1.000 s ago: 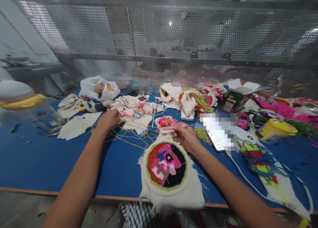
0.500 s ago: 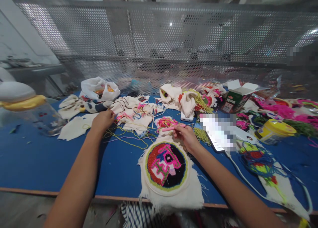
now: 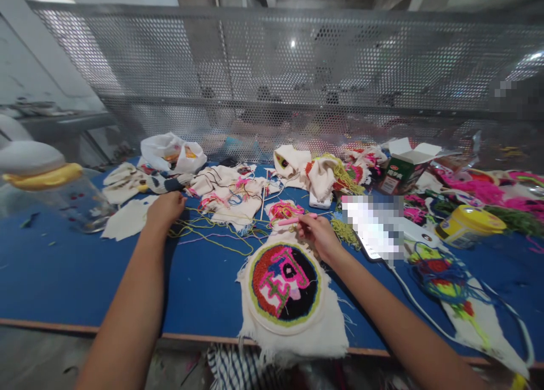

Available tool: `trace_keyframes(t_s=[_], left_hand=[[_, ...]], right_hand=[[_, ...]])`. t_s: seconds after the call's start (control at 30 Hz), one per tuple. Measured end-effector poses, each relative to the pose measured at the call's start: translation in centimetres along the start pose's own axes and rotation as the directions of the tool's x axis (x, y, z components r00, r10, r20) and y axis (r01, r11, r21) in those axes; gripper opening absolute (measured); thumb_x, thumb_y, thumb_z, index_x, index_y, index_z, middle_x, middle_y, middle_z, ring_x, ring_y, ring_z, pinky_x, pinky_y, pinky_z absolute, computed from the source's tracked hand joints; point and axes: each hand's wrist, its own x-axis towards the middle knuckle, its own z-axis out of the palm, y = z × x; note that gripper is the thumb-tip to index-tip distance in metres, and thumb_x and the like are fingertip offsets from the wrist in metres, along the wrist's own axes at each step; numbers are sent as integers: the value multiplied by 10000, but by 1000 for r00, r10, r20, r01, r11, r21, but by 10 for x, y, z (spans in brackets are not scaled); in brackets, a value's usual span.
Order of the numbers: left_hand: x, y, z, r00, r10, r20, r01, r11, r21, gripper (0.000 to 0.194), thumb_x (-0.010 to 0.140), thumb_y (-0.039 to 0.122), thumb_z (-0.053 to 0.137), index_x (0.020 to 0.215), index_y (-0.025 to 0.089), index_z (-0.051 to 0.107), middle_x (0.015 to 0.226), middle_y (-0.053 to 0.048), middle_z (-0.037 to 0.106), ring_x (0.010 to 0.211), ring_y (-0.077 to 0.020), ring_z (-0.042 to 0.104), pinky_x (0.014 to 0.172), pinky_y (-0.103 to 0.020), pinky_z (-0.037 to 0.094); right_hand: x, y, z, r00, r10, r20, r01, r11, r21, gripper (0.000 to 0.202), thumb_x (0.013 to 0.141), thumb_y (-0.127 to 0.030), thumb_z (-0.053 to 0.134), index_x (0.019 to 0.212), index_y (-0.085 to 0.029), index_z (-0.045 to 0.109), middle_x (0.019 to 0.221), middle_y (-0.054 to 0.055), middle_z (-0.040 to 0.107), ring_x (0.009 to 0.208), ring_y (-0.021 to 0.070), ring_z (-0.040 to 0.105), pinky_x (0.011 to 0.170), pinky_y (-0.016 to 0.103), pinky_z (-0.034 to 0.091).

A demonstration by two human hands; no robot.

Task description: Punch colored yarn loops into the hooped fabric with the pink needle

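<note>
In my right hand (image 3: 319, 237), a pink punch needle (image 3: 292, 221) lies across the fingers, its thin metal tip pointing right. Just below that hand, a round embroidery hoop (image 3: 257, 310) holds cream cloth worked in red, black, pink and green loops. The frayed cloth (image 3: 314, 344) hangs over the table's front edge. My left hand (image 3: 166, 208) is closed at the left, its fingertips mostly hidden, with yellow-green yarn (image 3: 212, 234) running from it towards the punch needle. Pink and red yarn (image 3: 285, 210) lies on cloth behind the hoop.
A phone (image 3: 369, 231) with a lit screen and cable lies right of my right hand. Further right are a yellow-lidded tub (image 3: 471, 225) and a green box (image 3: 402, 172). A clear jar (image 3: 80, 203) stands left. Behind rises a perforated metal screen (image 3: 272, 67).
My left hand has moved a little left and down, and the yarn near it has shifted left too. My right hand and the hoop stay nearly in place.
</note>
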Motion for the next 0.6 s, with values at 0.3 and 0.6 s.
trace_keyframes(t_s=[0.3,0.6], left_hand=[[-4,-5,-2,996,-80,34,81,996,-34,319,837,335,329,844,126,569,890,-141,625,846,-292,571,544,-278,342],[-9,-9,-1,987,-154,36,155,987,-33,368,842,338,322,944,92,577,987,-179,619,869,-280,560,562,-270,363]], right_hand=[[0,0,-1,1000,11,-14,-11,1000,1,172,637,-255,652,551,-128,573,500,-1,569,390,55,465,389,169,395],[1,3,-1,1000,14,-24,-14,1000,-23,182,643,-272,624,560,-123,562,488,-9,552,379,51,456,384,170,387]])
